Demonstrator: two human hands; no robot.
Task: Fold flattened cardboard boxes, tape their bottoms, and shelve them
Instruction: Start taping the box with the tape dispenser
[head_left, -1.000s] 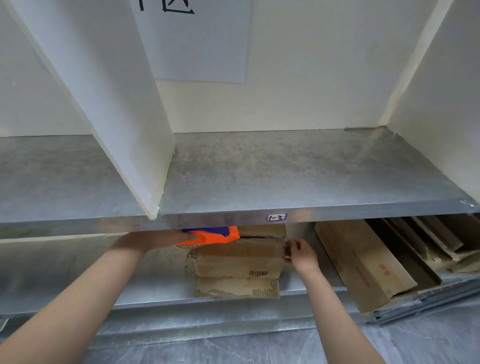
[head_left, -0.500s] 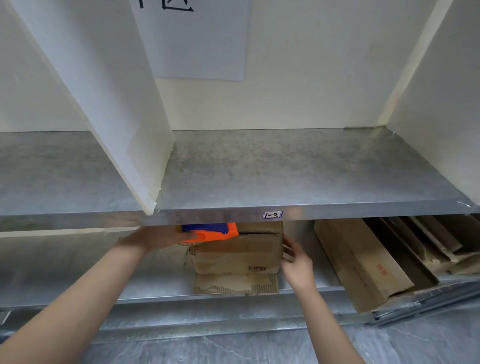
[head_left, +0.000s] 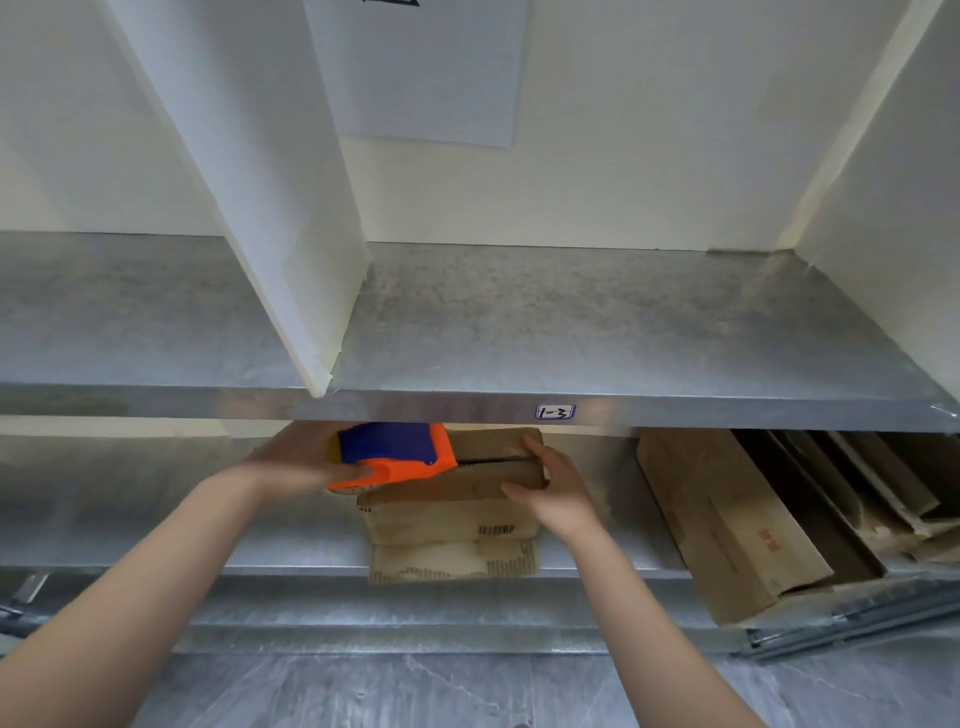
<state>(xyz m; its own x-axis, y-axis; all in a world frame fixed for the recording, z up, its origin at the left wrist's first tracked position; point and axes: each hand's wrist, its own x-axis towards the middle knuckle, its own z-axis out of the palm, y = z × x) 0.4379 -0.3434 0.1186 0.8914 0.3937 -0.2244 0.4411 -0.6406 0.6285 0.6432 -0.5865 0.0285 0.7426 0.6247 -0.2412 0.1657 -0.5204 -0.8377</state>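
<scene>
A small folded cardboard box (head_left: 457, 499) stands on the lower metal shelf (head_left: 156, 530), its flaps meeting along a dark seam on top and one flap lying flat in front. My left hand (head_left: 296, 462) grips an orange and blue tape dispenser (head_left: 395, 454) at the box's upper left corner. At the box's right end, my right hand (head_left: 550, 483) holds the top edge, fingers over the top and thumb at the front.
The upper metal shelf (head_left: 571, 332), labelled 1-3, has white dividers (head_left: 270, 208) and a paper sheet (head_left: 421, 67) on the back wall. Several flattened cardboard boxes (head_left: 727, 519) lean on the lower shelf at right. Grey floor lies below.
My right hand moved from the box's right side up onto its top edge. The tape dispenser in my left hand came forward into fuller view over the box's left corner.
</scene>
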